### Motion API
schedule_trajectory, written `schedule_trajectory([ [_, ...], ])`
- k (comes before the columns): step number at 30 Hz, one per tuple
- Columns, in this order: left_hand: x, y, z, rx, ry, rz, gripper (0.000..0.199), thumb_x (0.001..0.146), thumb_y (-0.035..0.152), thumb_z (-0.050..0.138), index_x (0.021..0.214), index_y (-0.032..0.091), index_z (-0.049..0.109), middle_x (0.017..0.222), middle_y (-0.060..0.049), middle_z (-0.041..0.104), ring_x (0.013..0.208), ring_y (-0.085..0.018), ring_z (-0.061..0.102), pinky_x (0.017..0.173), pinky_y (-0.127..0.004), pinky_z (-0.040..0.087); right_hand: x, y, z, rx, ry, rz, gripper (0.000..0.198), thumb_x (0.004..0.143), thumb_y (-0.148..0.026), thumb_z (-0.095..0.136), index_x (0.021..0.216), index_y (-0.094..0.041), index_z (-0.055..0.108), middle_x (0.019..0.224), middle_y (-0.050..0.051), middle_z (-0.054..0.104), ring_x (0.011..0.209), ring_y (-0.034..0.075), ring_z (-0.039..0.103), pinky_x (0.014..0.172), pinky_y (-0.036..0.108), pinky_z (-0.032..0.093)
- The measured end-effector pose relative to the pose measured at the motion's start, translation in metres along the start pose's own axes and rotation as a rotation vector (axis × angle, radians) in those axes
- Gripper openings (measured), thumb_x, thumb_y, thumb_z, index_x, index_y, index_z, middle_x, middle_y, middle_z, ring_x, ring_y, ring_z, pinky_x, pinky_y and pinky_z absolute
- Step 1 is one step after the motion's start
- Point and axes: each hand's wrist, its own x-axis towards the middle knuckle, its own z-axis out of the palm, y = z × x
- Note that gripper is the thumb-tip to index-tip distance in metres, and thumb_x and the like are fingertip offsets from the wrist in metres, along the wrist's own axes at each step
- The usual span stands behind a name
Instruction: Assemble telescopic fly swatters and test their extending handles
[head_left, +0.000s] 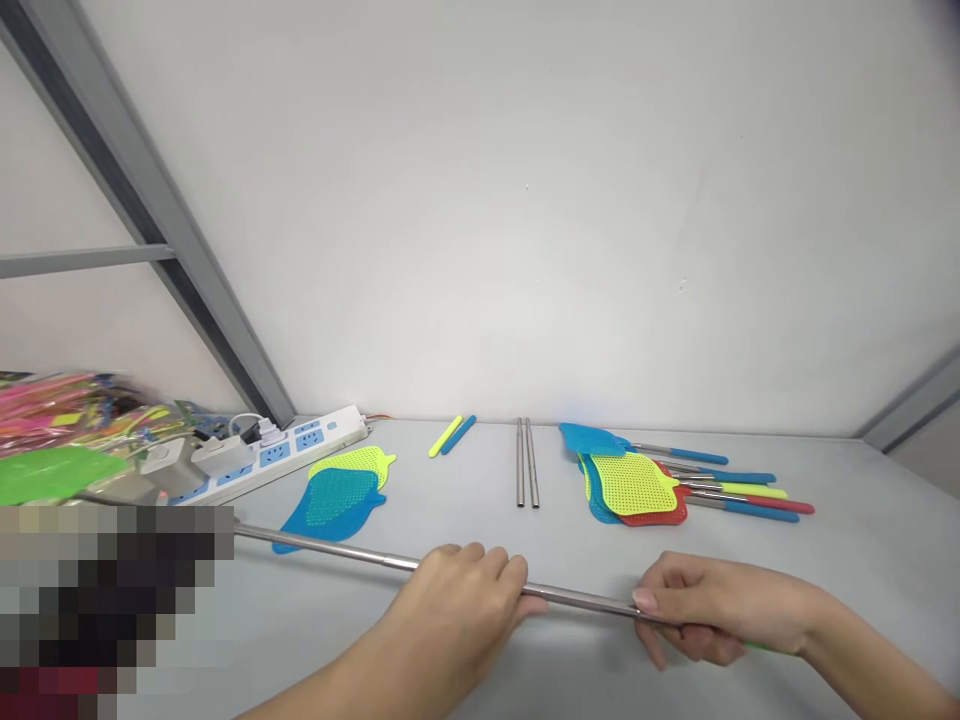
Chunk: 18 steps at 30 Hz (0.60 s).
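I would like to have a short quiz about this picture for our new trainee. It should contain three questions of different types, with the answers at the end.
1. Which thing do the left hand and the right hand both hold?
2. True or false: the two loose rods lie between the blue stick and the swatter pile.
3. Which colour is missing among the pile's visible handles?
A. red
B. pink
C. yellow

Key:
1. A metal rod.
2. True.
3. B.
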Motion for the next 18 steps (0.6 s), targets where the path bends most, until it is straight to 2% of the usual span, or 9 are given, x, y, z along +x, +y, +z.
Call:
schedule_trajectory([
  [6,-0.004,-0.003,-0.004,-0.04,-0.082,0.001,0.014,0.084,0.024,0.037,0.073,0.021,0.046,0.064,0.002,0.058,0.053,-0.018,0.055,0.045,-0.026,0.034,-0.006,0.0,0.002,-0.073,0.026,0.01,0.031,0.079,-0.036,0.048,0.076,-0.01,0.064,0.043,-0.007,0.036,0.034,0.003,0.026,0.034,0.019,0.017],
  [11,-0.003,0.006,-0.008,-0.04,-0.106,0.031,0.017,0.084,0.031,0.035,0.074,0.022,0.045,0.063,0.003,0.06,0.048,-0.019,0.056,0.041,-0.027,0.033,-0.007,-0.003,0.004,-0.05,-0.01,0.014,0.03,0.079,-0.035,0.048,0.077,-0.01,0.064,0.042,-0.007,0.037,0.032,0.002,0.024,0.033,0.019,0.016],
  [15,0.001,0.013,-0.001,-0.025,-0.1,0.054,0.012,0.084,0.026,0.038,0.075,0.022,0.045,0.062,0.004,0.061,0.044,-0.019,0.056,0.039,-0.027,0.031,-0.006,0.0,0.004,-0.046,0.003,0.001,0.029,0.078,-0.034,0.049,0.075,-0.009,0.064,0.041,-0.006,0.037,0.032,0.003,0.025,0.032,0.018,0.017],
  [18,0.004,0.016,0.004,-0.058,-0.158,0.08,0.007,0.08,0.023,0.043,0.075,0.021,0.046,0.064,0.003,0.061,0.046,-0.019,0.058,0.038,-0.025,0.03,-0.003,0.005,0.006,0.017,-0.008,0.029,0.028,0.076,-0.033,0.051,0.069,-0.009,0.062,0.039,-0.007,0.034,0.032,0.002,0.022,0.03,0.018,0.012],
])
